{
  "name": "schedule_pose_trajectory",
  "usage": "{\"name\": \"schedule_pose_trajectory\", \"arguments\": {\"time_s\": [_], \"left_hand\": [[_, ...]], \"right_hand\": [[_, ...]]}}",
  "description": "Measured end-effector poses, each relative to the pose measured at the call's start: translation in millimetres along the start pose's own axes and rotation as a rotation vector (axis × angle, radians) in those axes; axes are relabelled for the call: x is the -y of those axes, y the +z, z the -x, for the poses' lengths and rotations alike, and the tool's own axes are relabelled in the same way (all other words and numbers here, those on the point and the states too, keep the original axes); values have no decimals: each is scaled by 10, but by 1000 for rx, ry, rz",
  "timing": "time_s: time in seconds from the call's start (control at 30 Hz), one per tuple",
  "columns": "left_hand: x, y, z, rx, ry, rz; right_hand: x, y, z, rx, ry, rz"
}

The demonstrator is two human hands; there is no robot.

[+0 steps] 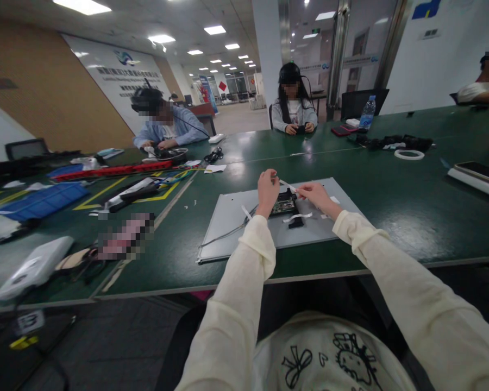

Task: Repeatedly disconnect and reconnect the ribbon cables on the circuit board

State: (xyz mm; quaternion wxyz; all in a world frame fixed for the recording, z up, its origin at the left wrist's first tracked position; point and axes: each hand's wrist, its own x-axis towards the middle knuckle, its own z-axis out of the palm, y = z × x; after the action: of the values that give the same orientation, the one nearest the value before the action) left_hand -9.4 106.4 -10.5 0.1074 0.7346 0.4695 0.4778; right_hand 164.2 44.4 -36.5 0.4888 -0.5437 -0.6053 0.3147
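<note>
A narrow white strip [287, 185] is stretched between my two hands, above the grey panel. My left hand [268, 189] pinches its left end with the fingertips. Its right end sits between the fingers of my right hand [313, 195]. Just below the strip, a circuit board [284, 204] in a black housing lies on the flat grey panel [224, 217]. Another white strip [305, 217] and a small black piece [296, 222] lie in front of the board. Thin grey cables [228, 234] run leftward from the board; a short white strip [246, 212] stands beside my left wrist.
Left on the green table are a blue tray [44, 200], a red bar [114, 170], a white box [35, 266] and a pink phone-like item [126, 236]. A bottle [367, 114] and a white ring [409, 155] are at right. Two people sit across the table.
</note>
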Motion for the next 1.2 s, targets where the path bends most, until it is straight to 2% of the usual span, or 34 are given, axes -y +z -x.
{"name": "schedule_pose_trajectory", "arguments": {"time_s": [0.2,0.3,0.47,0.63,0.9,1.2], "left_hand": [[-160,-177,-4,-75,63,-102],[-214,-258,11,-54,76,-161],[-242,-285,65,90,81,-314],[-227,-243,118,275,69,-462],[-155,-166,151,536,31,-573],[-170,-183,219,639,46,-639]], "right_hand": [[146,27,56,26,87,-98],[215,61,74,68,117,-129],[216,105,49,144,211,-157],[150,138,4,141,265,-181],[162,142,8,116,305,-214],[120,110,-29,139,348,-245]]}}
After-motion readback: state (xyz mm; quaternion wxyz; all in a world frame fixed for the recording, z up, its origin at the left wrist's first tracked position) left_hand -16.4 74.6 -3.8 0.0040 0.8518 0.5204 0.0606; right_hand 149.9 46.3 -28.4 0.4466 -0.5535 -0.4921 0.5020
